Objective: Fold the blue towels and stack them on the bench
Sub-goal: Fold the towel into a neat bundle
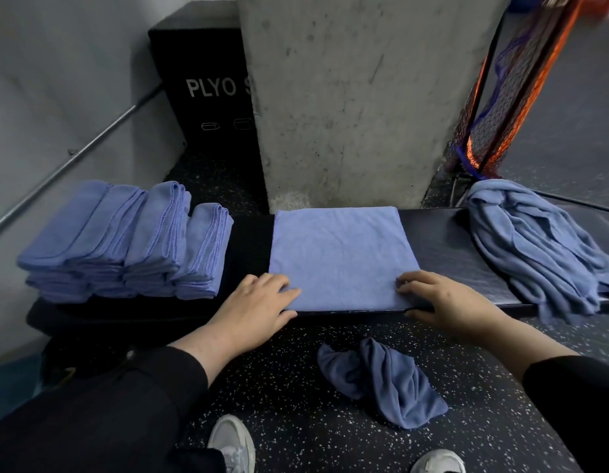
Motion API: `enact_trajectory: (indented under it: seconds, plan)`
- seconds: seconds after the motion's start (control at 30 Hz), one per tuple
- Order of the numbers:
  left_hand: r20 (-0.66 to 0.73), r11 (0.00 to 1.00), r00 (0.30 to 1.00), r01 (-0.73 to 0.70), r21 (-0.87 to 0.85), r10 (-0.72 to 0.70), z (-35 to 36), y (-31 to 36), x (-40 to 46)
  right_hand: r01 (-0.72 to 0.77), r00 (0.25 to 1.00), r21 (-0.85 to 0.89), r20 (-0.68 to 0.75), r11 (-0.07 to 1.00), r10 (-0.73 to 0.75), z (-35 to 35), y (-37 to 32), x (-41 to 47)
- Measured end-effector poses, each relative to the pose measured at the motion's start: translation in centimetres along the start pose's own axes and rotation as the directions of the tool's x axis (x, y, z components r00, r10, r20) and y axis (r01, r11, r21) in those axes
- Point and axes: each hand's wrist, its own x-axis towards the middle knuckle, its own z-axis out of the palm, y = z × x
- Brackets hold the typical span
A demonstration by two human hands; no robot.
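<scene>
A blue towel [342, 254] lies flat on the black bench [442, 233], folded into a rectangle. My left hand [258, 302] pinches its near left corner at the bench's front edge, fingers on top and thumb below. At the near right corner, my right hand [446, 302] pinches the towel the same way. Stacks of folded blue towels [125, 244] sit on the left end of the bench. A heap of unfolded blue towels [535, 247] lies on the right end, hanging over the edge. One crumpled darker blue towel [385, 380] lies on the floor below.
A concrete pillar [357, 97] rises right behind the bench. A black plyo box [207, 93] stands behind the folded stacks. An orange and black net [504, 93] hangs at the back right. My shoes [233, 442] stand on the speckled floor.
</scene>
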Motion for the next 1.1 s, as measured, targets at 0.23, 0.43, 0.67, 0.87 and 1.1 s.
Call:
enact_trajectory:
  seconds: [0.23, 0.43, 0.67, 0.87, 1.1]
  plan:
    - [-0.008, 0.997, 0.998, 0.065, -0.039, -0.065, -0.5, -0.5, -0.5, -0.137, 0.988, -0.007, -0.074, 0.990, 0.136, -1.0, -0.6, -0.4]
    - [0.148, 0.818, 0.945, 0.327, -0.474, -0.292, -3.7, -0.5, 0.1, -0.355, 0.921, 0.263, -0.070, 0.897, 0.384, -3.7, -2.1, -0.3]
    - [0.198, 0.499, 0.879, 0.417, -0.760, -0.433, -6.8, -0.2, 0.9, -0.280, 0.853, 0.690, -0.141, 0.668, 0.503, -5.7, -3.5, 0.0]
    - [0.232, 0.359, 0.772, 0.510, -0.782, -0.592, -6.0, -1.4, 3.3, -0.277, 0.754, 0.789, -0.176, 0.548, 0.633, -4.6, -1.7, 2.6]
    - [0.128, 0.576, 0.772, 0.563, -0.593, -0.622, -4.5, -3.1, 7.7, -0.420, 0.676, 0.637, -0.256, 0.647, 0.691, -3.8, -0.6, 7.6]
